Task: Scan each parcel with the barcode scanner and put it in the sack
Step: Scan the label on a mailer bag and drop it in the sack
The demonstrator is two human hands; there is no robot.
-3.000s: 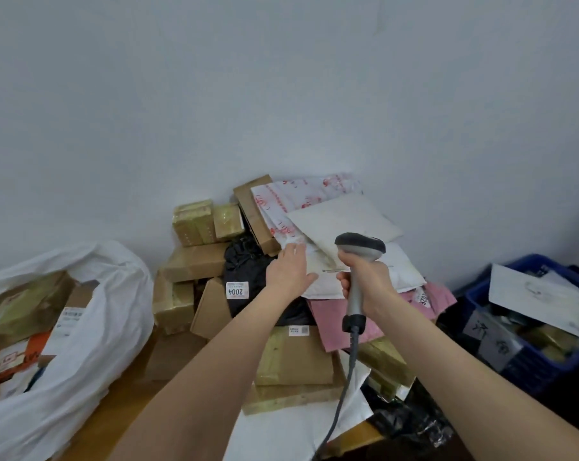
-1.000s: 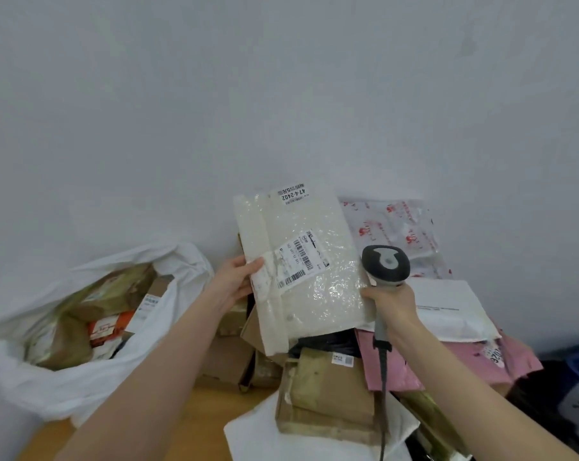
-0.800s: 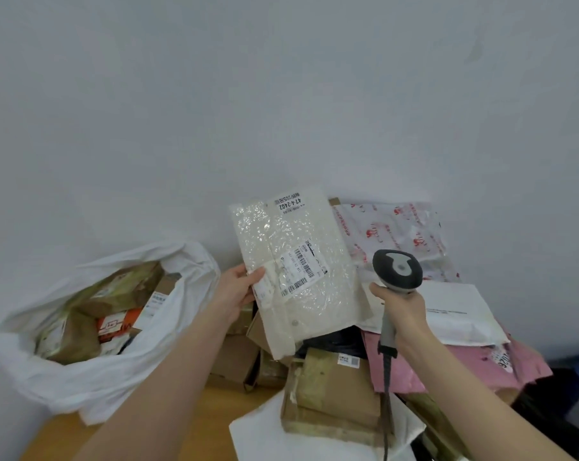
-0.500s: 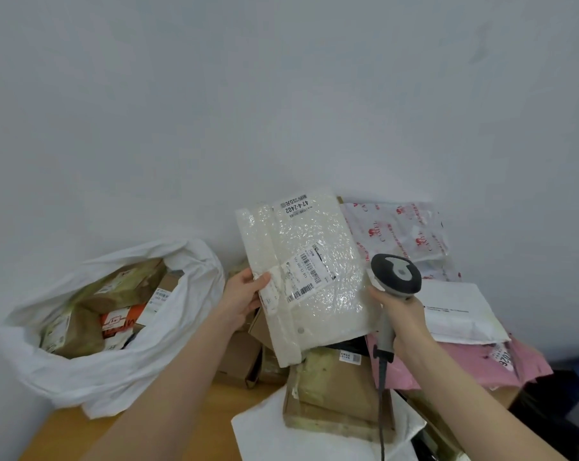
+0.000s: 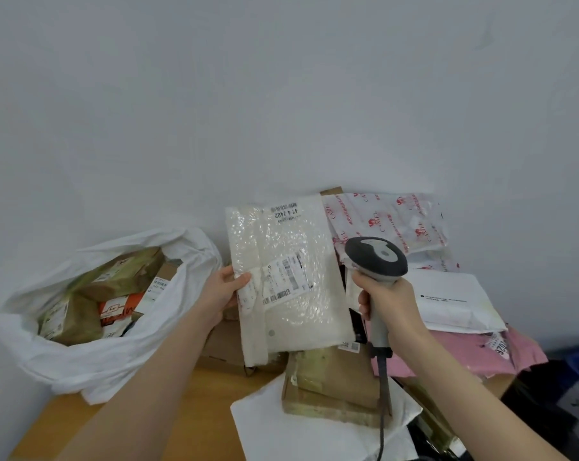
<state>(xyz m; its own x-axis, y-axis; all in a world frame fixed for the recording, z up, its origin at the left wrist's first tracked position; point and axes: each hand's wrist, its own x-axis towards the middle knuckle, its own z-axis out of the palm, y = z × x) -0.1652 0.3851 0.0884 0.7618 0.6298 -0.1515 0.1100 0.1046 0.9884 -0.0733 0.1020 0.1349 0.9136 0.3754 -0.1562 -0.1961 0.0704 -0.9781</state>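
Head view, parcel: I see a white bubble-wrap mailer [image 5: 291, 281] held up off the pile, tilted, with its shipping label [image 5: 283, 281] facing the camera and a second small sticker at its 12 o'clock edge.
Left hand: my left hand [image 5: 220, 294] pinches the mailer's 9 o'clock edge, with the thumb lying across the front beside the label.
Right hand: my right hand [image 5: 389, 304] is wrapped around the grip of the barcode scanner [image 5: 376, 257].
Scanner: it stands upright at the mailer's 3 o'clock, just beside its edge, and its dark head is level with the label. Its cable [image 5: 383, 394] hangs down toward 6 o'clock.
Sack: the white sack [image 5: 115, 361] sits on the table [image 5: 188, 410] at 9 o'clock of the mailer. Its mouth is open, and inside are taped brown parcels and an orange-and-white one [image 5: 115, 309].
Pile, 6 o'clock: a taped cardboard box [image 5: 334, 380] lies on a white poly bag [image 5: 298, 434], below the mailer.
Pile, 3 o'clock: a white envelope mailer [image 5: 454, 301] lies on top of a pink mailer [image 5: 464, 351].
Pile, 1 o'clock: a white bag with red print [image 5: 391, 221] leans against the wall [image 5: 281, 94].
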